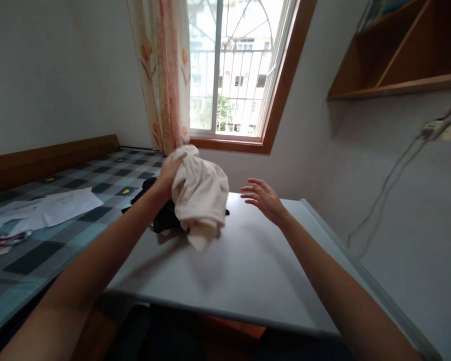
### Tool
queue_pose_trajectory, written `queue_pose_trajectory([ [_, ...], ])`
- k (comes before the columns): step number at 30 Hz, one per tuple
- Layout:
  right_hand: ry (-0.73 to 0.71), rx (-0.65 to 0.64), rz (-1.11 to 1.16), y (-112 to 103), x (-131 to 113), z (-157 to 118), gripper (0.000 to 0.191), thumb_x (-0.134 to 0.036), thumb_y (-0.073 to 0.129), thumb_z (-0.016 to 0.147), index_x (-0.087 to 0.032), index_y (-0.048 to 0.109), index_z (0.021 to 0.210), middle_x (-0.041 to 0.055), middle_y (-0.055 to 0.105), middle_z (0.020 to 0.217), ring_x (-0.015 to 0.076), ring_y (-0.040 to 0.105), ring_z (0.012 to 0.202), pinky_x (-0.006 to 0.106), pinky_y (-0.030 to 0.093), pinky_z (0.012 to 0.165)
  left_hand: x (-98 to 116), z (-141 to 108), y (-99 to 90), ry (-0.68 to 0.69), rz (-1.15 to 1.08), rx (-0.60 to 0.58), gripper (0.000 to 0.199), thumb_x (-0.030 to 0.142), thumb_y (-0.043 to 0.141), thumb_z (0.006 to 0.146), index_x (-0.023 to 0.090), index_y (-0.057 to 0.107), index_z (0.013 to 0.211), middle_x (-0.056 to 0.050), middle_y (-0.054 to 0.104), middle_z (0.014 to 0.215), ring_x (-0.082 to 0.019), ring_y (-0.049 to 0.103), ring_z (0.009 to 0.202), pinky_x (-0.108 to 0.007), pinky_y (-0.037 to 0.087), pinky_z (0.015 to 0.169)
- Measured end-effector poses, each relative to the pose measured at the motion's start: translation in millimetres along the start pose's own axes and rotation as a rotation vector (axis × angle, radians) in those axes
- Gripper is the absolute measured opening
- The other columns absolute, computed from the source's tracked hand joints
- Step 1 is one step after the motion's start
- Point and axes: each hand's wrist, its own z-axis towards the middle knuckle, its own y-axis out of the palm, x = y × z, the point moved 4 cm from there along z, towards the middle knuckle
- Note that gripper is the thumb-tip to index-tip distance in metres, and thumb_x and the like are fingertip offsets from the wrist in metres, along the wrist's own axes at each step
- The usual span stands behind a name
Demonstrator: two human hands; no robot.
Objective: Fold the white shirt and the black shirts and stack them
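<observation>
My left hand (170,173) grips a bunched cream-coloured cloth garment (201,188) by its upper left part and holds it up over the white table (240,273). The garment hangs in folds, its lower end blurred; what kind of garment it is cannot be made out. Behind and below it, dark clothing (167,218) lies in a heap at the table's left side, partly hidden by the cloth and my forearm. To the right, my right hand (262,196) hovers above the table with fingers spread, apart from the cloth and holding nothing.
A bed with a checked sheet (108,205) adjoins the table on the left, with papers (56,208) on it. Ahead are a curtain (165,75) and a barred window (236,75). A wooden shelf (394,87) and a socket with hanging cables (432,129) are on the right wall.
</observation>
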Motion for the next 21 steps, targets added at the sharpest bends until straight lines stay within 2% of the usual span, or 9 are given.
queue_pose_trajectory([
  [3,0.073,0.086,-0.052,-24.8,25.6,-0.3,0.038,-0.049,0.067,0.078,-0.025,0.057,0.106,0.0028,0.069,0.091,0.0164,0.067,0.079,0.029,0.05,0.07,50.4,28.5,-39.1,0.333,0.238,0.358,0.022,0.031,0.056,0.087,0.017,0.051,0.104,0.003,0.06,0.097,-0.009,0.056,0.095,-0.025,0.044,0.086],
  [5,0.137,0.096,-0.081,-34.2,46.5,-1.5,0.037,-0.05,0.066,0.079,-0.023,0.059,0.103,0.004,0.069,0.091,0.0157,0.066,0.076,0.028,0.05,0.068,63.7,37.5,-51.9,0.449,0.504,0.382,0.022,0.028,0.05,0.092,0.015,0.05,0.11,0.001,0.059,0.103,-0.01,0.053,0.106,-0.028,0.042,0.093],
  [7,0.196,0.093,-0.126,-39.9,67.5,-4.1,0.035,-0.05,0.065,0.079,-0.021,0.061,0.1,0.0055,0.068,0.09,0.0154,0.066,0.074,0.027,0.05,0.066,56.2,40.0,-57.3,0.527,0.751,0.22,0.027,0.025,0.053,0.09,0.014,0.05,0.114,-0.002,0.06,0.11,-0.013,0.053,0.111,-0.032,0.041,0.098],
  [9,0.233,0.099,-0.186,-44.6,85.9,-8.2,0.033,-0.048,0.066,0.079,-0.02,0.062,0.097,0.0068,0.068,0.091,0.0154,0.066,0.073,0.027,0.051,0.065,31.0,34.8,-60.3,0.558,0.987,-0.059,0.032,0.023,0.056,0.086,0.015,0.052,0.117,-0.004,0.06,0.117,-0.019,0.052,0.116,-0.035,0.039,0.103],
  [12,0.26,0.13,-0.233,-54.8,106.7,-16.7,0.032,-0.046,0.067,0.077,-0.019,0.064,0.094,0.008,0.069,0.09,0.0159,0.066,0.073,0.027,0.051,0.064,-22.8,14.6,-70.8,0.372,1.281,-0.546,0.03,0.02,0.049,0.088,0.011,0.056,0.115,-0.006,0.063,0.116,-0.022,0.055,0.114,-0.041,0.039,0.103],
  [14,0.247,0.172,-0.217,-65.6,115.3,-22.1,0.034,-0.046,0.068,0.075,-0.019,0.064,0.094,0.0082,0.069,0.087,0.0162,0.066,0.072,0.027,0.051,0.062,-49.6,-5.0,-79.0,0.236,1.395,-0.839,0.034,0.021,0.049,0.086,0.014,0.059,0.118,-0.006,0.064,0.12,-0.021,0.057,0.112,-0.037,0.042,0.1],
  [18,0.136,0.325,-0.264,-95.4,121.4,-27.2,0.036,-0.047,0.068,0.069,-0.018,0.064,0.09,0.0065,0.067,0.079,0.0154,0.063,0.066,0.026,0.049,0.056,-54.1,-26.4,-81.7,0.154,1.498,-0.94,0.063,0.044,0.07,0.07,0.017,0.06,0.125,-0.01,0.062,0.127,-0.027,0.055,0.118,-0.037,0.042,0.1],
  [20,0.065,0.407,-0.337,-109.9,121.6,-27.3,0.036,-0.048,0.066,0.068,-0.017,0.064,0.086,0.0051,0.066,0.074,0.0144,0.061,0.062,0.026,0.048,0.055,-45.2,-26.9,-74.9,0.096,1.529,-0.901,0.063,0.058,0.066,0.072,0.019,0.063,0.122,-0.009,0.064,0.124,-0.027,0.057,0.116,-0.037,0.043,0.098],
  [21,0.033,0.441,-0.37,-116.1,121.6,-27.2,0.036,-0.048,0.065,0.067,-0.017,0.064,0.085,0.0046,0.065,0.071,0.0141,0.06,0.06,0.026,0.047,0.054,-39.4,-24.1,-70.8,0.098,1.57,-0.822,0.061,0.062,0.059,0.077,0.02,0.064,0.12,-0.009,0.064,0.124,-0.027,0.057,0.115,-0.04,0.041,0.099],
])
